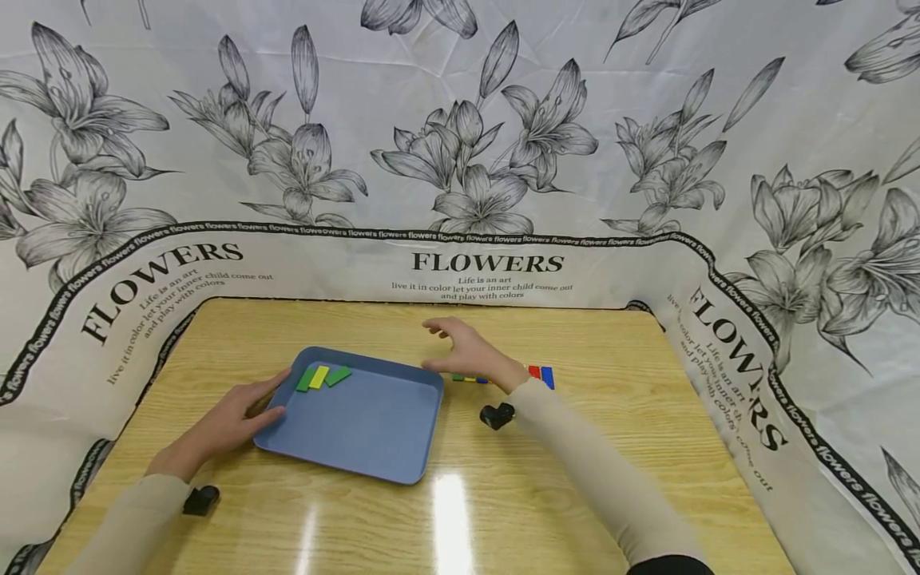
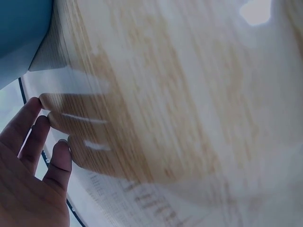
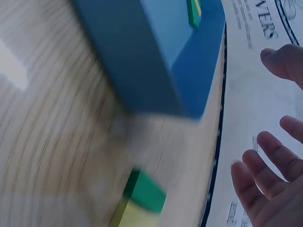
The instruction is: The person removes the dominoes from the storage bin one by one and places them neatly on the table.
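A blue rectangular tray lies on the table, with a green block, a yellow block and a second green block near its far left corner. My left hand rests at the tray's left side, thumb and fingers extended against the edge. In the left wrist view its fingertips touch the tabletop. Just right of the tray, my right hand hovers with spread fingers and holds nothing. Beneath and beyond it runs a row of coloured blocks, partly hidden by the wrist; a green block and a yellow block show up close.
The row's right end has a red block and a blue block. Black wrist-worn devices sit at both wrists. A white flower-printed cloth hangs around the wooden table at the back and sides.
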`<state>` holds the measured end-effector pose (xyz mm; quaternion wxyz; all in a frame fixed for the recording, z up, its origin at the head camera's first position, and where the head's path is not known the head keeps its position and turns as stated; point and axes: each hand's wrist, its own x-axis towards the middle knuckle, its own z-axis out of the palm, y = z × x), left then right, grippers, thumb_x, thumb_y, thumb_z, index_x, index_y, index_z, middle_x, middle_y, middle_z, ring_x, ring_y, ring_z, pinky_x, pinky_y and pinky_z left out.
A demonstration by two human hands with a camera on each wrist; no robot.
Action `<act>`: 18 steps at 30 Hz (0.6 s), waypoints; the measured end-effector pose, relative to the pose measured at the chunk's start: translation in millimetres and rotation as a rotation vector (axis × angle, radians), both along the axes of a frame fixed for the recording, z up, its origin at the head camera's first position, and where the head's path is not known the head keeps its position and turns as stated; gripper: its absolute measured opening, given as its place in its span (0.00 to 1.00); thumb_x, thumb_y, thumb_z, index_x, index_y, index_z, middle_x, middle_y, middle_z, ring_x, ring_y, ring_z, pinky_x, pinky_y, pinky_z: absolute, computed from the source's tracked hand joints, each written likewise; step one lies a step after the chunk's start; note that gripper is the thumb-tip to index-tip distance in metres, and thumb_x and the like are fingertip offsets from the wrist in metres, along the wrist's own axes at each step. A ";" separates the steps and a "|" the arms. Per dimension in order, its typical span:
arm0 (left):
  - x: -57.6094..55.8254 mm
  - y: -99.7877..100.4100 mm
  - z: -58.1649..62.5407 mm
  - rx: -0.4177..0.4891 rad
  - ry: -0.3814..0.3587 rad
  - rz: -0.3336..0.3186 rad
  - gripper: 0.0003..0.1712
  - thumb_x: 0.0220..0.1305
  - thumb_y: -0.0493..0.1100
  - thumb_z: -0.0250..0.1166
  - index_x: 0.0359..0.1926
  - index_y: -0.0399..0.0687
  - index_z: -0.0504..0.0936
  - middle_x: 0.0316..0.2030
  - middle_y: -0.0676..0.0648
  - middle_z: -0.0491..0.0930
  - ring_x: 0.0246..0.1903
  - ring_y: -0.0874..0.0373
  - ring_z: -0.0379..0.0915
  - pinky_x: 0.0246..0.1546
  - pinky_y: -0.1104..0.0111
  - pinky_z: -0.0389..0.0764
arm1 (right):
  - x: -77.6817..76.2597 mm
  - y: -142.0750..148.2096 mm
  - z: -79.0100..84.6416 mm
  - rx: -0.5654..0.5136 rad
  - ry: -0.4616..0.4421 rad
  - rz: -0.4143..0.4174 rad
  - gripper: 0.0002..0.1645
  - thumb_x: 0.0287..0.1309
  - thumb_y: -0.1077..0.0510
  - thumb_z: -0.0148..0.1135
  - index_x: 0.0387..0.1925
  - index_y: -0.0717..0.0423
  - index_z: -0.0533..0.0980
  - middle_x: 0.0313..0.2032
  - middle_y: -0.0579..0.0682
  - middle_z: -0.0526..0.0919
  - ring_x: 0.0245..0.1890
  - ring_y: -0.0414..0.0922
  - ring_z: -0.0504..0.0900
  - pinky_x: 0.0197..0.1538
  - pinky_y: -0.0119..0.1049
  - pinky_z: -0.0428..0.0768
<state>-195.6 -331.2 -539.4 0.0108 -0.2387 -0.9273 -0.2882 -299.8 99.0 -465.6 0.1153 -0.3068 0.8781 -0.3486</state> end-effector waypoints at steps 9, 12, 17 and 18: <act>0.3 0.6 0.0 -0.009 0.020 0.005 0.38 0.74 0.46 0.64 0.78 0.41 0.63 0.69 0.32 0.73 0.67 0.33 0.71 0.64 0.45 0.72 | 4.3 -67.0 -2.5 -0.019 -0.001 0.140 0.45 0.61 0.50 0.72 0.74 0.60 0.65 0.68 0.65 0.72 0.64 0.59 0.76 0.66 0.51 0.77; 0.8 1.3 -1.3 -0.007 0.014 0.007 0.38 0.74 0.47 0.64 0.78 0.42 0.62 0.69 0.33 0.72 0.67 0.33 0.70 0.66 0.50 0.72 | 8.0 -83.4 -6.9 0.000 -0.002 0.170 0.45 0.62 0.50 0.72 0.75 0.58 0.65 0.68 0.62 0.73 0.63 0.55 0.77 0.64 0.45 0.79; 0.2 2.9 0.9 -0.004 0.005 0.008 0.38 0.74 0.47 0.64 0.78 0.42 0.62 0.70 0.33 0.72 0.68 0.33 0.70 0.65 0.48 0.72 | 15.9 -103.6 -13.7 -0.003 -0.009 0.212 0.44 0.61 0.51 0.73 0.74 0.59 0.66 0.67 0.59 0.76 0.55 0.52 0.82 0.55 0.34 0.81; 0.0 3.4 1.9 -0.006 0.005 0.008 0.38 0.74 0.47 0.64 0.78 0.42 0.62 0.70 0.33 0.72 0.67 0.33 0.70 0.64 0.45 0.71 | 17.1 -106.7 -15.2 -0.005 -0.014 0.218 0.44 0.61 0.52 0.73 0.74 0.59 0.66 0.66 0.59 0.76 0.52 0.51 0.83 0.52 0.32 0.81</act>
